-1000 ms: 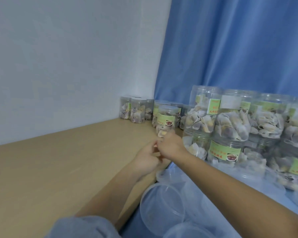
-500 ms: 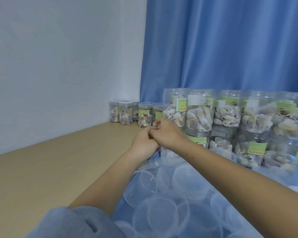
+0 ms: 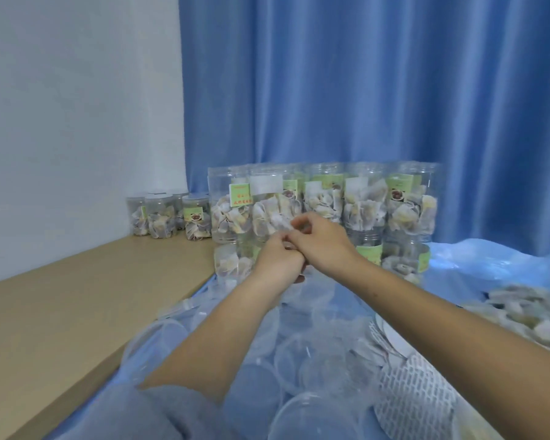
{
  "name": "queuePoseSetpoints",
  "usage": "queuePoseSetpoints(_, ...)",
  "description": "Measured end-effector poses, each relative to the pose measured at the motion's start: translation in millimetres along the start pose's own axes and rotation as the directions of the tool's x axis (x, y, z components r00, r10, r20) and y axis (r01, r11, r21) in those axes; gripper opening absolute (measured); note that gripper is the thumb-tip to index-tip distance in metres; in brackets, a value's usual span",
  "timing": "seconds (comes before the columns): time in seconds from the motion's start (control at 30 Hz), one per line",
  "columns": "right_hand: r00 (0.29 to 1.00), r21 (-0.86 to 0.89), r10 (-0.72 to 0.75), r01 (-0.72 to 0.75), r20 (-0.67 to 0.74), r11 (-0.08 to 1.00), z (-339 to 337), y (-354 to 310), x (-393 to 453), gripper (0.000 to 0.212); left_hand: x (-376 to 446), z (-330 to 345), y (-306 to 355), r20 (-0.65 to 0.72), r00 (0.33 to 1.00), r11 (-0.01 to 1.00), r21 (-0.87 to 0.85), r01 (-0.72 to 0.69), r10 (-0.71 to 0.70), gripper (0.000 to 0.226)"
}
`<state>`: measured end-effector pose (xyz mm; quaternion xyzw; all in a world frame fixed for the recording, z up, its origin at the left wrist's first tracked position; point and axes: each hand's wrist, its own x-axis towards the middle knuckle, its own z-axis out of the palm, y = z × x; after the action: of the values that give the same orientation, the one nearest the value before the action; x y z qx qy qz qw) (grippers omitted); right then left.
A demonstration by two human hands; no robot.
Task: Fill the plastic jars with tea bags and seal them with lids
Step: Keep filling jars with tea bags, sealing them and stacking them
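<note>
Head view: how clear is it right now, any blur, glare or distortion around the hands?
Head view: soft, even light, no harsh glare; the left hand and right hand are slightly motion-blurred, so what they pinch is unclear; jar labels unreadable; wide-angle bending bows the curtain folds.

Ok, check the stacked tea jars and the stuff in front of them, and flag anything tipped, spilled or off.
Nothing stands out. The stacked jars stand upright in two tiers by the blue curtain. Loose lids and tea bags lie scattered on the blue sheet, apparently work stock, not a spill.
</note>
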<state>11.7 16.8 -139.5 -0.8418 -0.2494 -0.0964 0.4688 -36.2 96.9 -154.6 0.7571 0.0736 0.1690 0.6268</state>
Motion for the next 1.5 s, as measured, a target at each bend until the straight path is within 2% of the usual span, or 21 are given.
queuePoseSetpoints(0.17,0.997,0.001,0.058,-0.058,-0.056,0.998,-42.1,44.1,2.8,0.029,18.5,60.5,-5.0,0.011,0.998,0.995,-0.077,0.059,-0.059,0.021)
queuePoseSetpoints(0.23,0.995,0.053,0.077,-0.073,-0.068,0.996,-52.5,54.2,8.7,0.027,28.7,71.1,-2.2,0.0,0.999,0.996,-0.072,0.05,-0.051,0.029)
queuePoseSetpoints(0.33,0.996,0.078,0.064,-0.058,-0.067,0.995,-56.6,57.8,24.0,0.029,48.1,68.8,4.8,-0.051,0.998,0.998,0.053,-0.021,0.024,0.049)
queuePoseSetpoints(0.43,0.998,0.064,0.025,-0.021,-0.064,0.998,-46.6,48.3,49.5,0.042,70.3,51.7,12.0,-0.137,0.985,0.985,0.153,-0.082,0.104,0.047)
queuePoseSetpoints(0.53,0.998,0.017,-0.031,0.032,-0.061,0.999,-28.2,32.1,83.3,0.056,98.5,25.2,14.4,-0.24,0.96,0.96,0.268,-0.08,0.147,0.065)
queuePoseSetpoints(0.6,0.995,-0.031,-0.072,0.07,-0.063,0.997,-13.7,19.9,104.9,0.07,114.5,5.9,13.8,-0.3,0.936,0.94,0.332,-0.079,0.185,0.066)
queuePoseSetpoints(0.73,0.993,-0.061,-0.118,0.116,-0.027,0.991,15.0,2.0,138.2,0.097,136.2,-28.8,0.8,-0.286,0.927,0.914,0.388,-0.12,0.243,0.07)
queuePoseSetpoints(0.8,0.995,-0.102,-0.097,0.095,-0.014,0.99,22.8,-2.9,150.3,0.088,141.6,-41.5,-6.1,-0.274,0.933,0.923,0.366,-0.122,0.232,0.073)
queuePoseSetpoints(0.87,0.993,-0.148,-0.106,0.099,-0.041,0.984,26.8,-3.6,157.7,0.06,143.5,-49.0,-11.1,-0.258,0.944,0.934,0.341,-0.111,0.207,0.075)
queuePoseSetpoints(0.93,0.987,-0.135,-0.146,0.135,-0.069,0.982,30.1,-0.3,159.7,0.047,142.7,-52.0,-13.4,-0.242,0.954,0.946,0.307,-0.099,0.178,0.078)
queuePoseSetpoints(1.1,0.936,-0.1,-0.278,0.262,-0.214,0.96,15.6,6.3,137.6,0.044,128.4,-44.1,-3.3,-0.213,0.964,0.961,0.26,-0.1,0.158,0.072)
queuePoseSetpoints(1.23,0.905,-0.176,-0.36,0.325,-0.227,0.929,-23.2,13.9,106.2,0.046,105.1,-16.4,3.8,-0.121,0.987,0.986,0.139,-0.089,0.106,0.068)
queuePoseSetpoints(1.33,0.922,-0.237,-0.337,0.29,-0.191,0.927,-51.2,27.7,79.2,0.048,85.6,15.7,1.0,-0.04,0.999,0.994,0.103,-0.028,0.032,0.067)
queuePoseSetpoints(1.5,0.957,-0.29,-0.253,0.205,-0.141,0.935,-81.1,66.6,39.5,0.048,59.2,75.3,-15.3,0.08,0.989,0.992,0.008,0.128,-0.128,0.046)
